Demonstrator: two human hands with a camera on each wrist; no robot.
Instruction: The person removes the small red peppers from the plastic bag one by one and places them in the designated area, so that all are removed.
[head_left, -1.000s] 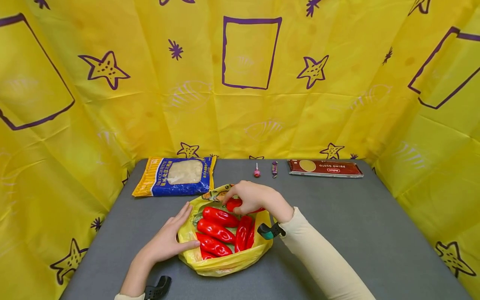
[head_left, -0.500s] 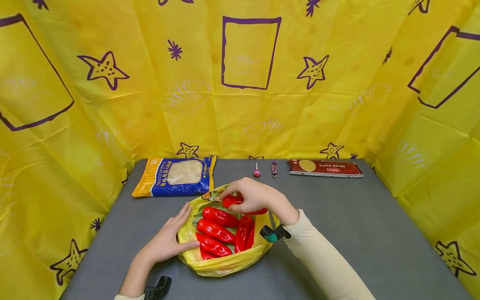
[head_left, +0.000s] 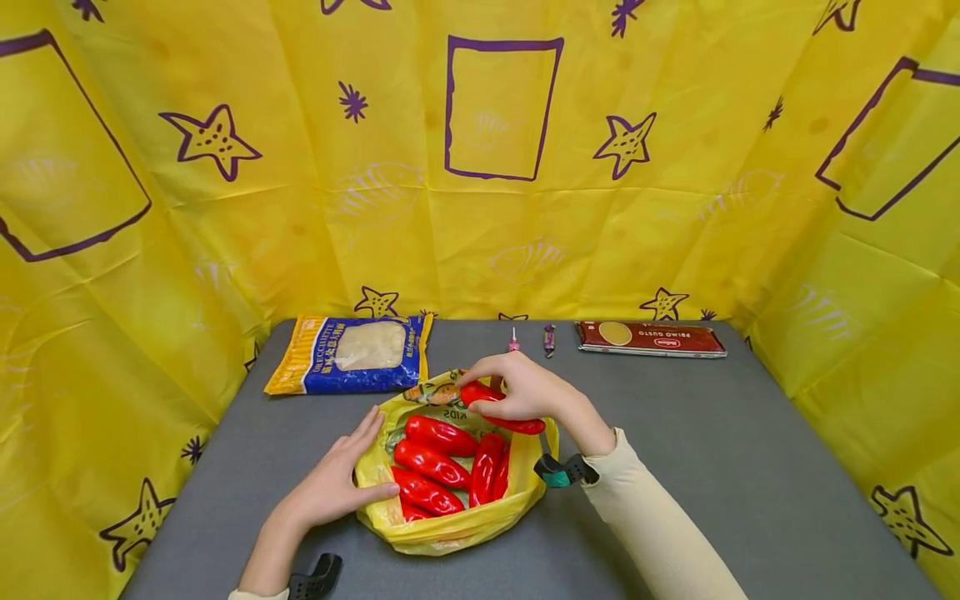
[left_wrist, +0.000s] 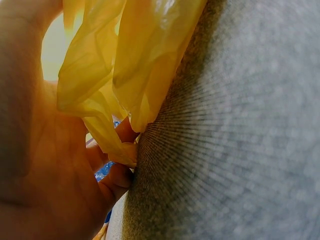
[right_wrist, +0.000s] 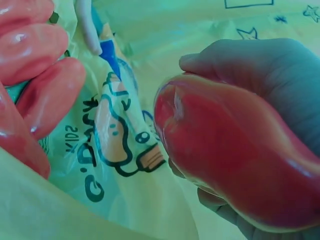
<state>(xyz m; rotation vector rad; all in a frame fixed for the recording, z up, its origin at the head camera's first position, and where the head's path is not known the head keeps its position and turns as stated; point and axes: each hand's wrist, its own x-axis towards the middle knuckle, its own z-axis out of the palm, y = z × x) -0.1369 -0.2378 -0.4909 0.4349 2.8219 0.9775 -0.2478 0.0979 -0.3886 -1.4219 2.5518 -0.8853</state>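
Rising since a second earlier, the right hand [head_left: 525, 392] gripped one red pepper [head_left: 501, 407] above the yellow bag [head_left: 450, 525]; the left hand [head_left: 330, 483] lay flat, apparently steadying it; five or so peppers remained.

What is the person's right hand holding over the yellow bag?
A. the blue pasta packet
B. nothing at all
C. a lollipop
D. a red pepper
D. The right hand has its fingers curled round a red pepper just above the open yellow bag, and the right wrist view shows that pepper close up in the fingers.
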